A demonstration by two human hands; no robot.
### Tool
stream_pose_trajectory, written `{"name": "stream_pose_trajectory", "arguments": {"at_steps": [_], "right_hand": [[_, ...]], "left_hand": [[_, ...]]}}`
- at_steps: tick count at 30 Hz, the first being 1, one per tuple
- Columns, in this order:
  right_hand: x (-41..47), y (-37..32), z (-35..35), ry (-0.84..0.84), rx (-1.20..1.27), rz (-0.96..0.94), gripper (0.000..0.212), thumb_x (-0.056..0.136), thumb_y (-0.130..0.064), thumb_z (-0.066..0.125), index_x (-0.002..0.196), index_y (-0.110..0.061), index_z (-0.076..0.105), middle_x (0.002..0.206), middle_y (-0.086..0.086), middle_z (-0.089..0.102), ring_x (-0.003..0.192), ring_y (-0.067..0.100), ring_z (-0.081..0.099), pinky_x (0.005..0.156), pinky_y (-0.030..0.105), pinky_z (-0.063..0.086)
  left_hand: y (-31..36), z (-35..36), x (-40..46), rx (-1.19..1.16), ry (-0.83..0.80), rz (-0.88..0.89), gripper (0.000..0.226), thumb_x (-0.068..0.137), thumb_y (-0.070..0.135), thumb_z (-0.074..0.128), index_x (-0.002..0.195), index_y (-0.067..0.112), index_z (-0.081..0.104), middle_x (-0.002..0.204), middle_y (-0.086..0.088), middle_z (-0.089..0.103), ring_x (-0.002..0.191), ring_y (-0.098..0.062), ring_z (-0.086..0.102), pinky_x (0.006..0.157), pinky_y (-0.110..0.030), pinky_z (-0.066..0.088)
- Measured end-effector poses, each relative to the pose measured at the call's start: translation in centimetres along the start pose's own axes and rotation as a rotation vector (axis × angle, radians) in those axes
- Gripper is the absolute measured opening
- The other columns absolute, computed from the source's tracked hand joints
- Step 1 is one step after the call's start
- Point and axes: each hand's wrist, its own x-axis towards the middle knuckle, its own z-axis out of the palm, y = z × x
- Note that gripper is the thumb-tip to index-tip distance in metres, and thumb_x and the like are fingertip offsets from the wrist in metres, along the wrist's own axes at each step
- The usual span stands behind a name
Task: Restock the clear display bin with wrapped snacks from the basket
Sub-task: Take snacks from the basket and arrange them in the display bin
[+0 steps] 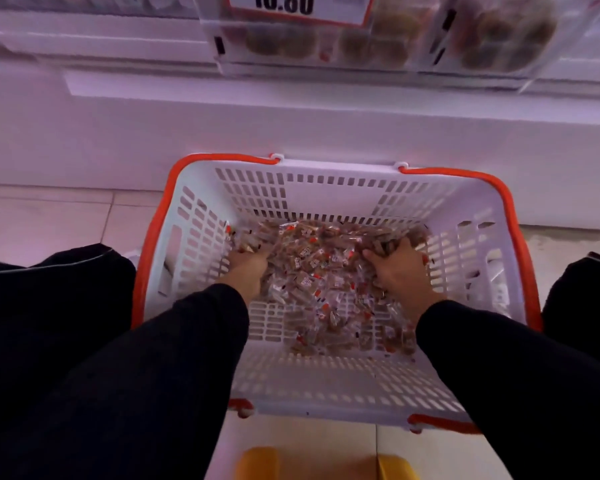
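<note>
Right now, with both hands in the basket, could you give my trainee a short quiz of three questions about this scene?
1. True or false: the basket stands on the floor.
2. Where are the snacks? A in the basket; B on the floor; C on the shelf.
3. Fill in: the left hand and right hand both dig their fingers into the ____.

Key: 1 true; 2 A; 3 snacks.

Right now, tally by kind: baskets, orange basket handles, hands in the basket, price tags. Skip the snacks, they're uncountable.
White slotted plastic basket: 1
Orange basket handles: 2
Hands in the wrapped snacks, left hand and right hand: 2
White red-bordered price tag: 1
Total: 6
</note>
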Motion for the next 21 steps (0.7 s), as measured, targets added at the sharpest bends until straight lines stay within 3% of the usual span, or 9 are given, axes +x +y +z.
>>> {"name": "stream_pose_trajectory", "arguments": {"at_steps": [4,6,10,12,15,17,19,20,21], "right_hand": [[-0.4,-0.3,1.0,0.009,-0.115,-0.104,0.044,0.081,-0.057,0.069,0.092,-0.023,0.044,0.074,-0.008,0.052,0.082,0.031,0.063,0.065,0.032,0.039],[-1.0,-0.7,1.3,-0.009,-0.143,-0.145,0.045,0.079,-0.063,0.066,0.089,-0.025,0.044,0.073,-0.006,0.054,0.075,0.029,0.062,0.062,0.033,0.044],[-2.2,-2.1,1.6,-0.076,-0.047,-0.299,0.044,0.077,-0.064,0.069,0.082,-0.024,0.053,0.066,-0.009,0.055,0.059,0.01,0.052,0.049,0.026,0.034],[-3.0,-3.3,1.6,-0.184,0.009,-0.348,0.038,0.08,-0.059,0.069,0.079,-0.024,0.055,0.066,-0.007,0.058,0.061,0.01,0.055,0.052,0.028,0.039],[-4.2,-5.2,0.8,-0.359,0.091,-0.335,0.035,0.087,-0.045,0.069,0.095,-0.011,0.066,0.083,0.011,0.07,0.079,0.027,0.067,0.075,0.042,0.055],[-5.0,-6.3,-0.1,-0.46,0.186,-0.259,0.032,0.091,-0.033,0.069,0.107,-0.006,0.063,0.086,0.016,0.071,0.078,0.031,0.069,0.079,0.05,0.057],[-6.0,-6.8,-1.1,-0.6,0.319,-0.123,0.034,0.092,-0.017,0.069,0.12,-0.006,0.055,0.089,0.015,0.069,0.068,0.026,0.067,0.071,0.048,0.061],[-6.4,-7.0,-1.6,-0.653,0.372,-0.062,0.04,0.091,-0.011,0.069,0.126,-0.007,0.05,0.097,0.017,0.068,0.067,0.024,0.067,0.068,0.043,0.061],[-6.8,-6.9,-2.0,-0.68,0.396,-0.03,0.045,0.09,-0.009,0.069,0.129,-0.007,0.047,0.106,0.018,0.068,0.07,0.023,0.067,0.067,0.04,0.06]], "left_hand": [[-1.0,0.3,-0.3,0.127,0.2,0.254,0.053,0.088,0.024,0.074,0.132,0.011,0.048,0.107,-0.005,0.065,0.091,-0.027,0.064,0.085,-0.041,0.056],[-1.4,0.1,-0.6,0.125,0.179,0.28,0.055,0.087,0.019,0.075,0.135,0.013,0.049,0.102,-0.003,0.065,0.087,-0.024,0.065,0.082,-0.042,0.059],[-2.3,-0.8,-1.8,0.033,0.075,0.303,0.054,0.088,0.002,0.071,0.136,0.014,0.05,0.118,-0.01,0.065,0.104,-0.035,0.066,0.088,-0.056,0.056],[-2.5,-1.2,-2.9,0.01,0.026,0.309,0.055,0.095,-0.002,0.059,0.144,0.021,0.046,0.111,-0.003,0.065,0.092,-0.031,0.068,0.083,-0.052,0.058],[-2.4,-1.8,-4.3,0.201,0.102,0.342,0.026,0.097,0.004,0.049,0.116,0.014,0.065,0.107,-0.009,0.071,0.082,-0.03,0.068,0.079,-0.049,0.06],[-2.2,-2.3,-5.2,0.193,0.097,0.329,0.023,0.095,0.0,0.047,0.095,0.013,0.067,0.094,-0.018,0.072,0.08,-0.033,0.071,0.072,-0.048,0.061],[-2.3,-3.0,-5.8,0.176,0.065,0.274,0.024,0.093,-0.004,0.049,0.101,0.008,0.068,0.081,-0.013,0.071,0.063,-0.024,0.069,0.052,-0.031,0.057],[-2.5,-3.5,-6.2,0.183,0.021,0.237,0.023,0.094,-0.001,0.052,0.106,0.008,0.069,0.076,-0.009,0.07,0.057,-0.021,0.065,0.051,-0.028,0.053],[-2.6,-3.8,-6.5,0.193,-0.036,0.206,0.018,0.096,0.008,0.055,0.109,0.008,0.069,0.074,-0.007,0.069,0.059,-0.02,0.063,0.058,-0.029,0.054]]}}
